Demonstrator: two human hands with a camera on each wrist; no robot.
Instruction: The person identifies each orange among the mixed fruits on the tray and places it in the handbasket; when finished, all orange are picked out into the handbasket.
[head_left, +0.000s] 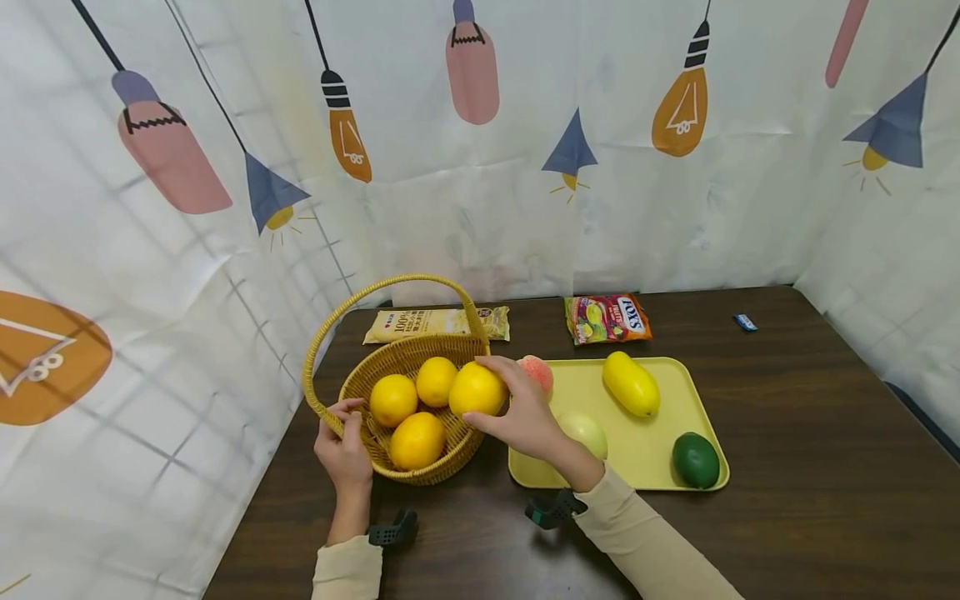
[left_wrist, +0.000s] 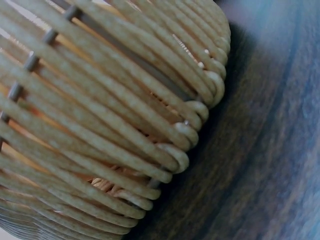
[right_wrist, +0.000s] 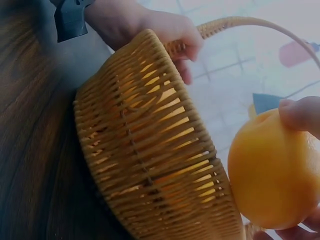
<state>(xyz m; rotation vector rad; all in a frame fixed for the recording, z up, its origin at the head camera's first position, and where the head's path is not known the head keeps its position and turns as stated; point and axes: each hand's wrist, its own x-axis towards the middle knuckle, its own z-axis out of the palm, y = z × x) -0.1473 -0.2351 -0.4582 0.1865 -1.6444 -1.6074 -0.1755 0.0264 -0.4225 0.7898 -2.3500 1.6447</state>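
Note:
A yellow wicker basket (head_left: 468,454) with a tall arched handle (head_left: 315,354) stands tilted on the table, holding three oranges (head_left: 417,442). At its left side, my left hand (head_left: 345,454) grips the rim by the foot of the handle. My right hand (head_left: 528,421) pinches another orange (head_left: 477,389) between thumb and fingers, over the basket's right rim. In the right wrist view that orange (right_wrist: 270,170) is right at the rim, outside the weave. Woven basket wall (left_wrist: 110,100) fills most of the left wrist view, where the left hand itself is hidden.
Right of the basket lies a yellow tray (head_left: 585,383) with a peach (head_left: 537,373), a pale green round fruit (head_left: 583,435), a yellow oblong fruit (head_left: 632,385) and a dark green fruit (head_left: 696,460). Behind are a long snack packet (head_left: 427,323), a candy bag (head_left: 606,319) and a small blue wrapper (head_left: 745,322).

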